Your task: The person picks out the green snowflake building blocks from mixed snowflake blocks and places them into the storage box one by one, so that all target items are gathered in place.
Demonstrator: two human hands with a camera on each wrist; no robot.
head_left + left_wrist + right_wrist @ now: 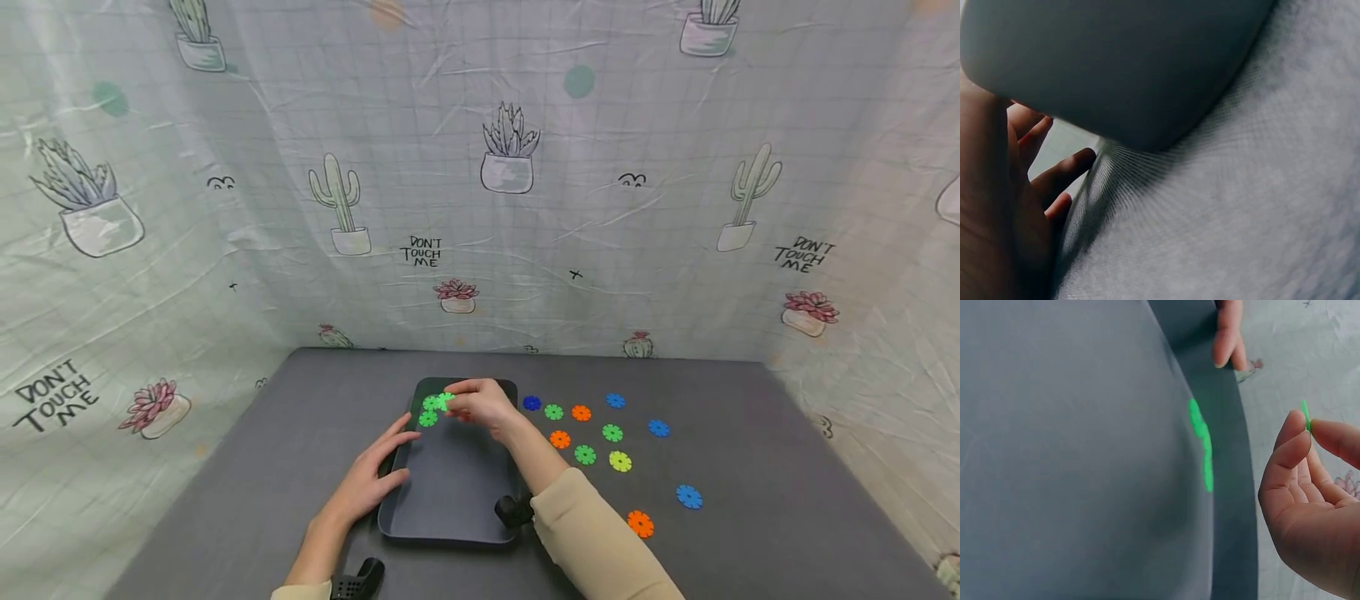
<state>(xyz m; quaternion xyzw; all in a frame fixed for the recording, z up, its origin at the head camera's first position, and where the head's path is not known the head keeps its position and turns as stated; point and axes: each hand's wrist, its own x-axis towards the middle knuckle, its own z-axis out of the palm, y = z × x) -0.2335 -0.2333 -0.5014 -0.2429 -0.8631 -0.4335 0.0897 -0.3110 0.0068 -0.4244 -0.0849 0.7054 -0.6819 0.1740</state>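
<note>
A shallow dark tray (450, 500) lies on the grey table. My right hand (487, 408) is over its far end, pinching a green notched disc (446, 402) between thumb and fingertips. The right wrist view shows that disc (1305, 412) edge-on in the pinch. Two more green notched discs (428, 418) lie in the tray's far left corner, just left of the held one. Along the tray's left side rests my left hand (367, 475), its fingers spread and touching the rim. Seen from the left wrist, the tray (1116, 69) hides part of that hand (1029, 200).
Right of the tray, several notched discs lie scattered on the table: orange (641, 524), blue (689, 497), green (585, 455), one yellow (620, 461) and one dark blue (532, 403). A printed curtain (525, 225) encloses the table's back and sides.
</note>
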